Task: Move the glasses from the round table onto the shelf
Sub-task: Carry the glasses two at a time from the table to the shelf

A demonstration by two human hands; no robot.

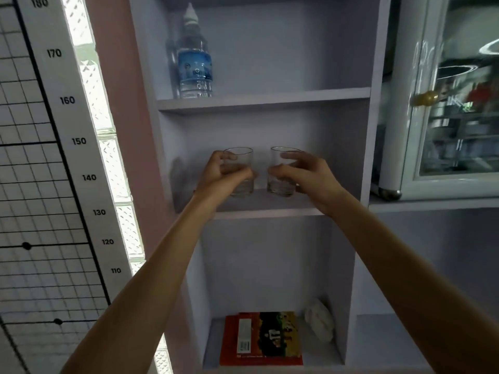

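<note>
Two clear tumblers stand upright side by side on the middle shelf board (270, 205) of a pale lilac shelf unit. My left hand (221, 174) is wrapped around the left glass (241, 157). My right hand (305, 174) grips the right glass (280, 157). Both glass bases appear to rest on the board, a small gap apart. Both forearms reach up from the bottom of the view. The round table is out of view.
A water bottle (195, 63) stands on the shelf above, at its left. A red book (262, 338) and a white object (320, 322) lie in the lower compartment. A glass-door cabinet (453, 103) is at the right, a height chart (67, 157) at the left.
</note>
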